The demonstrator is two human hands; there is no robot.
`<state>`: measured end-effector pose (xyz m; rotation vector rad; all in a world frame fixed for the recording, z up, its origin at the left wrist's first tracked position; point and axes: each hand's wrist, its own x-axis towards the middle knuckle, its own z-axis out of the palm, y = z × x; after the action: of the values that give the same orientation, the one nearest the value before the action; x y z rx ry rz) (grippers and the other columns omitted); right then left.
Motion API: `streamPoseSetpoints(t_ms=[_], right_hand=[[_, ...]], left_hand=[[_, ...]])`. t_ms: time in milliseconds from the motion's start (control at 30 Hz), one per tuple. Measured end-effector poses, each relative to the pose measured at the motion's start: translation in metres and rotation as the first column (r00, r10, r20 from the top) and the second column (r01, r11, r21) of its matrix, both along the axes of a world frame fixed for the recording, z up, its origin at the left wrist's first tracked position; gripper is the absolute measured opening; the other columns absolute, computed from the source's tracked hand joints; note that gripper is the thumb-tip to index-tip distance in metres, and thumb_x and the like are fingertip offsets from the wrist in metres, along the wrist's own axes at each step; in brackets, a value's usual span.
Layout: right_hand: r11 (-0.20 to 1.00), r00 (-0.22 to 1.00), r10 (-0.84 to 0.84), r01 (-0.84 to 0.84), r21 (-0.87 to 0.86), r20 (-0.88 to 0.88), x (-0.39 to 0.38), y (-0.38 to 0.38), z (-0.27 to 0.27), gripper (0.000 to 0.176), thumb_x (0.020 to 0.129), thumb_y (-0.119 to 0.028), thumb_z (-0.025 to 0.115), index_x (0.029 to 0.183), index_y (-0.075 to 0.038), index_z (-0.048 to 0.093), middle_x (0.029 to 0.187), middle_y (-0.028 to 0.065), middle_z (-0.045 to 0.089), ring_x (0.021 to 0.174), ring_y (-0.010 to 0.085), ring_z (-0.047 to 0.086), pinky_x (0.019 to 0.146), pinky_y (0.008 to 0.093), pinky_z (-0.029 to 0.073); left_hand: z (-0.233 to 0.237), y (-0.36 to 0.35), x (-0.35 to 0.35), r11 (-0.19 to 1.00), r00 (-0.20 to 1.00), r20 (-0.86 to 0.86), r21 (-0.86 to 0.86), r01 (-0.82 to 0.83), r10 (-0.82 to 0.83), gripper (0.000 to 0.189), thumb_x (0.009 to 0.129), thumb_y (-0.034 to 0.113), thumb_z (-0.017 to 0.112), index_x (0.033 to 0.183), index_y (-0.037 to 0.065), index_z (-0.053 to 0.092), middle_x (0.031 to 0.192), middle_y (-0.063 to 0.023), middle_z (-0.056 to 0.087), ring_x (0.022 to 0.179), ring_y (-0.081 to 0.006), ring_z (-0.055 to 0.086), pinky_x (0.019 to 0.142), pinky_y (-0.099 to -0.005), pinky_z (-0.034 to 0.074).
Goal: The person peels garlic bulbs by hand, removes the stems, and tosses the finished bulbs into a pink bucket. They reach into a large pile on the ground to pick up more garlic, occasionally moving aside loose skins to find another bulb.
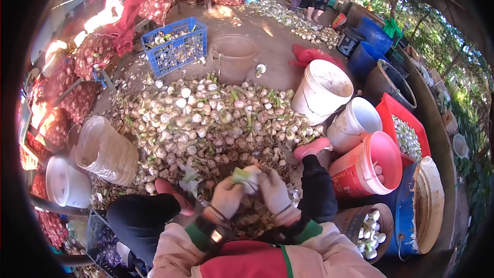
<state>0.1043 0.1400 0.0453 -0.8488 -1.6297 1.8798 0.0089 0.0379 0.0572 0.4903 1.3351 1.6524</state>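
Observation:
A pale garlic bulb (251,178) with a light green stalk is held between my two hands, just above the near edge of the garlic pile (206,123). The fingers of my left hand (228,196) close on the stalk side. On the other side, my right hand (275,191) closes around the bulb, its fingertips partly covering it. Loose papery skins (190,179) lie left of my left hand. Below both hands, more skins and scraps are in shadow between my legs.
White buckets (321,92) and a red bucket (368,167) stand to my right, near a brown tub (370,231) of peeled bulbs. A blue crate (175,46) and a brown bucket (234,59) are beyond the pile. Net sacks line the left; people sit far back.

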Motion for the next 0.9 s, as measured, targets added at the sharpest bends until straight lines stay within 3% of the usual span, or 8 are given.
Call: streamPoseSetpoints(t_ms=[167,300,333,433,567,767,833,900], right_hand=[[0.836,0.927,0.181,-0.322,0.445,0.329,0.011,0.012,0.013,0.035,0.099,-0.016,0.043,0.132,-0.006,0.045,0.108,0.0183,0.062,0.101,0.0213,0.062,0.086,0.0303,0.049],[0.952,0.979,0.204,-0.206,-0.228,-0.031,0.022,0.008,0.045,0.042,0.102,-0.028,0.032,0.121,0.002,0.054,0.104,0.0094,0.065,0.092,0.0163,0.062,0.082,0.0281,0.049],[0.953,0.978,0.204,-0.206,-0.223,-0.031,0.023,0.005,0.045,0.042,0.102,-0.028,0.032,0.121,0.002,0.054,0.104,0.0094,0.065,0.092,0.0163,0.062,0.082,0.0281,0.049],[0.985,0.977,0.163,-0.169,-0.036,-0.134,0.006,-0.006,0.019,0.033,0.1,-0.022,0.041,0.118,0.0,0.058,0.101,0.0082,0.064,0.091,0.0149,0.059,0.083,0.0273,0.047],[0.851,0.99,-0.126,0.143,0.505,-0.067,0.003,-0.027,0.022,0.027,0.09,-0.017,0.064,0.11,0.0,0.06,0.089,0.0091,0.063,0.086,0.0167,0.061,0.078,0.0298,0.049],[0.953,1.0,-0.008,0.0,-0.303,-0.027,0.046,-0.047,0.05,0.021,0.086,-0.013,0.071,0.103,-0.003,0.063,0.092,0.0053,0.067,0.08,0.0093,0.061,0.071,0.0239,0.05],[0.955,0.969,0.005,-0.078,-0.286,-0.245,0.053,-0.046,0.043,0.017,0.087,-0.007,0.068,0.103,-0.003,0.063,0.094,0.0051,0.067,0.082,0.0095,0.061,0.074,0.024,0.05],[0.954,0.971,0.012,-0.082,-0.289,-0.238,0.058,-0.042,0.056,0.015,0.086,-0.002,0.067,0.101,-0.003,0.064,0.095,0.0042,0.066,0.084,0.0098,0.061,0.077,0.024,0.049]], left_hand=[[-0.029,-0.01,0.002,0.925,0.912,-0.195,-0.201,0.323,-0.361,0.018,0.09,-0.001,0.051,0.104,0.0,0.064,0.091,-0.0056,0.067,0.083,-0.0131,0.064,0.08,-0.0276,0.051],[-0.052,-0.034,-0.081,0.733,0.723,0.62,0.637,-0.239,-0.303,0.033,0.097,0.023,0.046,0.118,-0.002,0.053,0.102,-0.0103,0.063,0.093,-0.024,0.064,0.084,-0.0321,0.053],[0.079,-0.029,-0.035,0.858,0.765,0.643,0.413,-0.305,-0.038,0.035,0.095,0.019,0.052,0.125,0.001,0.049,0.104,-0.0109,0.061,0.093,-0.026,0.064,0.084,-0.0322,0.054],[-0.077,-0.03,-0.022,0.842,0.984,0.124,0.538,0.043,-0.129,0.046,0.091,0.014,0.058,0.133,0.004,0.043,0.105,-0.0093,0.059,0.094,-0.0232,0.063,0.089,-0.0292,0.051],[-0.014,-0.037,0.018,0.931,0.996,-0.061,0.363,-0.034,0.06,0.041,0.091,0.001,0.055,0.132,0.001,0.048,0.105,-0.0047,0.059,0.085,-0.0126,0.056,0.066,-0.0247,0.045],[-0.042,-0.033,-0.047,0.959,0.801,-0.548,0.262,-0.107,0.24,0.022,0.097,0.014,0.048,0.107,-0.004,0.058,0.094,-0.0133,0.065,0.081,-0.0232,0.063,0.073,-0.0333,0.052],[0.029,-0.05,-0.04,0.897,0.938,0.202,0.29,-0.333,0.283,0.023,0.096,0.015,0.05,0.098,-0.007,0.056,0.093,-0.0179,0.066,0.087,-0.0298,0.067,0.083,-0.0407,0.055],[0.04,-0.048,-0.022,0.927,0.983,0.005,0.332,-0.175,0.184,0.025,0.093,0.008,0.052,0.112,-0.008,0.051,0.098,-0.0178,0.066,0.092,-0.0262,0.067,0.087,-0.0415,0.055]])
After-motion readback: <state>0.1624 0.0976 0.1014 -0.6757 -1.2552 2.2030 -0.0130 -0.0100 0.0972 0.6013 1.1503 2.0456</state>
